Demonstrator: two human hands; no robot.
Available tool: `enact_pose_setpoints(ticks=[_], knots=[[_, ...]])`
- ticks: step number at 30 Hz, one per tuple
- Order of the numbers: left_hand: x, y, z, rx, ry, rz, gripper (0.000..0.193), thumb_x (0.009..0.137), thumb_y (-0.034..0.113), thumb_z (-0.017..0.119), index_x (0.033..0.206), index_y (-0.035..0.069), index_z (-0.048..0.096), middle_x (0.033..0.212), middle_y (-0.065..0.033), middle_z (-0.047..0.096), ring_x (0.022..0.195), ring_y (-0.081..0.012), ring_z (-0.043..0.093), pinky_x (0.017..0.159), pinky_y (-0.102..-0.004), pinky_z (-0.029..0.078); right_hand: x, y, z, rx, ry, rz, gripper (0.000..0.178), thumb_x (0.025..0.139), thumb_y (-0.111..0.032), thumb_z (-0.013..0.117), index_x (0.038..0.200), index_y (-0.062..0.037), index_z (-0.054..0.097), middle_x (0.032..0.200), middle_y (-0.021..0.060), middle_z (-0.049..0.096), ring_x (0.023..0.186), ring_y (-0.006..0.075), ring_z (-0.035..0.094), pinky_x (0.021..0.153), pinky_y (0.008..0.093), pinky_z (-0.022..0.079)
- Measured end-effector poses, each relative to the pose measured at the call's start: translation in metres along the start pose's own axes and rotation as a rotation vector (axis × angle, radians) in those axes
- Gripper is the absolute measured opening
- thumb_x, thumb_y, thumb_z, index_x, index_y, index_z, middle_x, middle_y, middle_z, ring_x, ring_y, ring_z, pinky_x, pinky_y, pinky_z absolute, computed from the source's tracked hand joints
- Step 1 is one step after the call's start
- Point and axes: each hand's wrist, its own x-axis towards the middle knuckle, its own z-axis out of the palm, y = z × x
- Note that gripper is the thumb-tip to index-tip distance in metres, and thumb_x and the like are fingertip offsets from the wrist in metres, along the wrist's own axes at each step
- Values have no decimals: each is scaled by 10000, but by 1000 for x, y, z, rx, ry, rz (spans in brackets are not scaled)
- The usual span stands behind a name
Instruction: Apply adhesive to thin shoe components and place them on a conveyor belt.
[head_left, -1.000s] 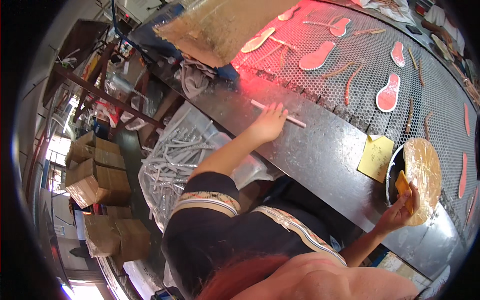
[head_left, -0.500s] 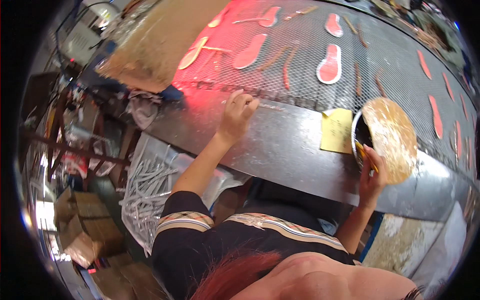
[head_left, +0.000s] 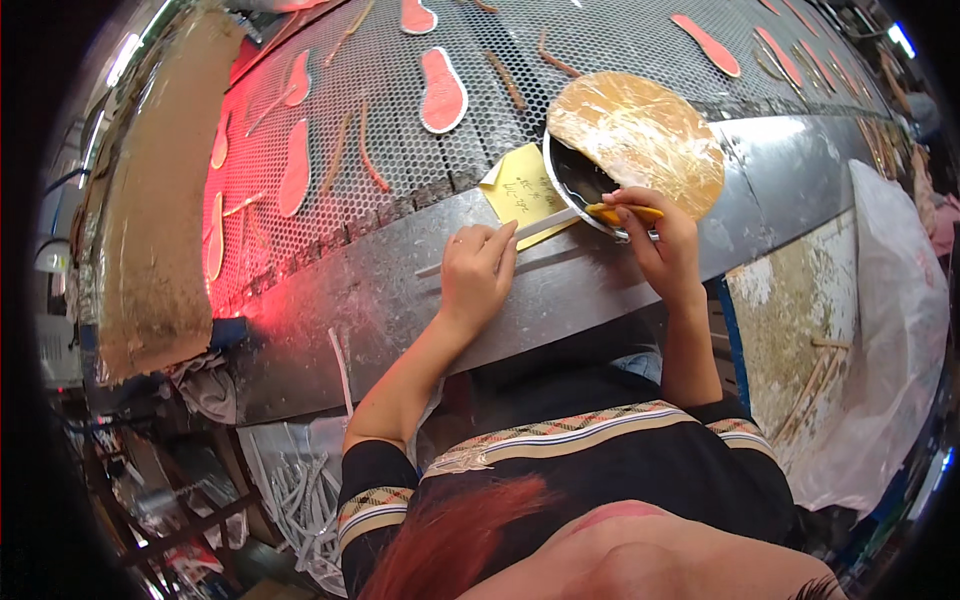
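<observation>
Pinched in my left hand (head_left: pixel 478 272) is a thin pale strip (head_left: pixel 548 225), stretched across the metal table edge toward the bowl. My right hand (head_left: pixel 662 245) grips a slim tool with a yellow handle (head_left: pixel 640 213), probably a brush; its tip meets or overlaps the strip's far end at the bowl rim. The metal bowl (head_left: pixel 549 160) has a dark inside. A round brown lid wrapped in clear film (head_left: pixel 650 135) covers much of it. Under the strip, beside the bowl, lies a yellow note (head_left: pixel 522 190) with handwriting.
Beyond the metal ledge (head_left: pixel 400 300) runs a mesh conveyor (head_left: pixel 390 90) carrying pink insole shapes (head_left: pixel 443 92) and brown strips. A brown board (head_left: pixel 165 190) stands by the red-lit left end. Below left, a plastic bag holds pale strips (head_left: pixel 300 500); white plastic sheeting (head_left: pixel 890 350) hangs at right.
My view has swung to the right. My left hand, earlier raised over the ledge, now holds the pale strip near the bowl. My right hand has brought the yellow-handled tool against the strip's end.
</observation>
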Motion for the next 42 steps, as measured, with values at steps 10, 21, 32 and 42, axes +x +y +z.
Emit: enact_pose_setpoints(ticks=[10,21,32,42], knots=[[1,12,2,-44,4,-27,224,799,72,649,1014,10,658,778,-107,581,733,-261,558,664,-364,447,10,-20,12,42,151,-171,171,847,21,599,1018,8,603,956,133,676,859,231,674,722,291,531],[5,21,12,-58,20,-15,224,802,46,636,1023,13,655,820,-124,594,768,-285,558,706,-373,446,13,8,6,-33,67,-85,143,831,11,607,970,-22,608,877,126,664,788,258,660,666,317,507],[23,27,-18,-254,245,-204,211,788,-25,645,989,20,599,874,-92,614,791,-246,576,691,-335,464,1,9,-12,-132,-64,-241,139,797,32,626,918,-37,625,885,107,682,814,253,660,696,305,505],[18,2,-1,-1282,243,-668,168,940,104,480,986,-50,526,944,-176,642,891,-252,648,756,-351,541,-2,14,-11,68,-3,-115,188,808,63,593,972,-25,620,923,118,679,830,231,670,728,299,519]])
